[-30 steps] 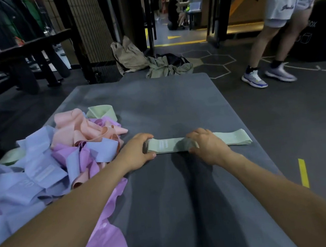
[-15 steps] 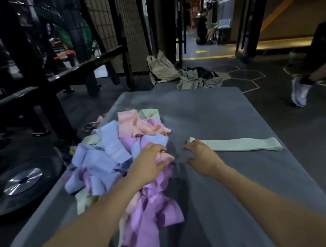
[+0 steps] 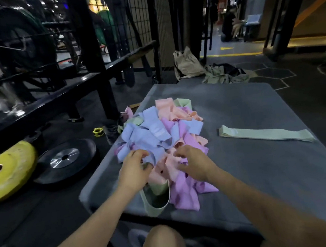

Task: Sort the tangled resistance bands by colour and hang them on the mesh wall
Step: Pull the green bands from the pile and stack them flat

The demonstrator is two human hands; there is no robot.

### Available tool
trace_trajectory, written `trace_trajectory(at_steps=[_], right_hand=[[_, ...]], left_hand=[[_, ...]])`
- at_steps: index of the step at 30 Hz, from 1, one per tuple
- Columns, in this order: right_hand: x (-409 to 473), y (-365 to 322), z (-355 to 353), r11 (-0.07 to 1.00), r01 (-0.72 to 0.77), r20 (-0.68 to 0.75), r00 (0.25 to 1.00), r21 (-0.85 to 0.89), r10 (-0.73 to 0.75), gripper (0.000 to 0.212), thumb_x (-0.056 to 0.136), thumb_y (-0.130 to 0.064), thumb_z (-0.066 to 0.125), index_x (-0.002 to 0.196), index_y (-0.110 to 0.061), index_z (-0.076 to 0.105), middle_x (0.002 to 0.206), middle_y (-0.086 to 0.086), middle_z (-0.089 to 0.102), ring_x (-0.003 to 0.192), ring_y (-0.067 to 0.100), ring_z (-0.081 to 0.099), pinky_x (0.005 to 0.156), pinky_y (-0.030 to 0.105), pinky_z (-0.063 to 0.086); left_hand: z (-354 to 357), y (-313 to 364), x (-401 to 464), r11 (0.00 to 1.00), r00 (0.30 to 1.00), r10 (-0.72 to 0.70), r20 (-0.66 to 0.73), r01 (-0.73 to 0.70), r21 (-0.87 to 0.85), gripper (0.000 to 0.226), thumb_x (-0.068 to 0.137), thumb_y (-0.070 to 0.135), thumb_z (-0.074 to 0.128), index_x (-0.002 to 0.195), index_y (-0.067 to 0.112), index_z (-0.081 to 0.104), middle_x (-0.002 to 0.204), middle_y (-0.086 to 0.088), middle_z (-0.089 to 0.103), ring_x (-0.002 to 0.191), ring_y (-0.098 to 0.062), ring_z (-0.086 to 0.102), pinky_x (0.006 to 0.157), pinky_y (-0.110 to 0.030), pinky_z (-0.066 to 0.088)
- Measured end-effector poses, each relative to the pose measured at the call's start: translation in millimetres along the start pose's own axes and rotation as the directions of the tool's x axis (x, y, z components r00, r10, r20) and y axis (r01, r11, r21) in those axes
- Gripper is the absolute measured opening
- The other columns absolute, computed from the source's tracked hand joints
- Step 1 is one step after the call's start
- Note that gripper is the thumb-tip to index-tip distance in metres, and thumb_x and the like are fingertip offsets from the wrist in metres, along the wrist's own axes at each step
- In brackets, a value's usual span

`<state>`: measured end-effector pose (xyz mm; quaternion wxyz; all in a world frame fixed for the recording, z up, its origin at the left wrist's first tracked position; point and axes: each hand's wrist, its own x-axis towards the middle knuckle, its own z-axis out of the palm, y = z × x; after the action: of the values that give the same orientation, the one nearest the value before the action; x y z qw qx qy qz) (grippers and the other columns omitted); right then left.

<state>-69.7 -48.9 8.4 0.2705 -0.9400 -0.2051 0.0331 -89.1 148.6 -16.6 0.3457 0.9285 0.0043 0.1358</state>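
Head view: grey mat (image 3: 268, 171) on dark gym floor (image 3: 321, 102), mesh wall (image 3: 141, 12) behind.

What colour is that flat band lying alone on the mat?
Pale green flat band, clearest in the head view.

Band pile (image 3: 159, 136) on mat (image 3: 268, 171), folded band (image 3: 265, 133) to its right; plates (image 3: 65, 160) left.

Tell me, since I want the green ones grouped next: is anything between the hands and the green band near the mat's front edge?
Partly. The green band loops out from under pink bands; left hand is just above it, right hand on the pile.
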Motion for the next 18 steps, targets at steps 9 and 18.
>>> trace_trajectory(at_steps=[9, 18], right_hand=[[-27.6, -26.2, 24.2, 0.993, 0.117, 0.137, 0.984, -0.007, -0.114, 0.032, 0.082, -0.003, 0.059, 0.113, -0.006, 0.064, 0.114, 0.009, 0.062, 0.103, 0.026, 0.057, 0.092, 0.031, 0.044], [-21.9, -34.2, 21.7, 0.998, -0.024, -0.045, 0.999, -0.06, 0.021, 0.011, 0.088, -0.013, 0.055, 0.077, -0.012, 0.054, 0.079, 0.007, 0.058, 0.073, 0.021, 0.05, 0.067, 0.031, 0.042]], left_hand=[[-2.4, -18.4, -35.9, 0.992, 0.996, -0.085, -0.036, 0.081, -0.096, 0.023, 0.087, 0.022, 0.063, 0.104, 0.007, 0.061, 0.1, 0.0, 0.049, 0.093, -0.022, 0.058, 0.084, -0.029, 0.045], [-6.3, -19.7, -43.9, 0.981, 0.995, -0.098, 0.015, 0.1, -0.168, 0.022, 0.088, 0.019, 0.062, 0.106, 0.007, 0.061, 0.104, -0.002, 0.056, 0.098, -0.017, 0.057, 0.083, -0.021, 0.04]])
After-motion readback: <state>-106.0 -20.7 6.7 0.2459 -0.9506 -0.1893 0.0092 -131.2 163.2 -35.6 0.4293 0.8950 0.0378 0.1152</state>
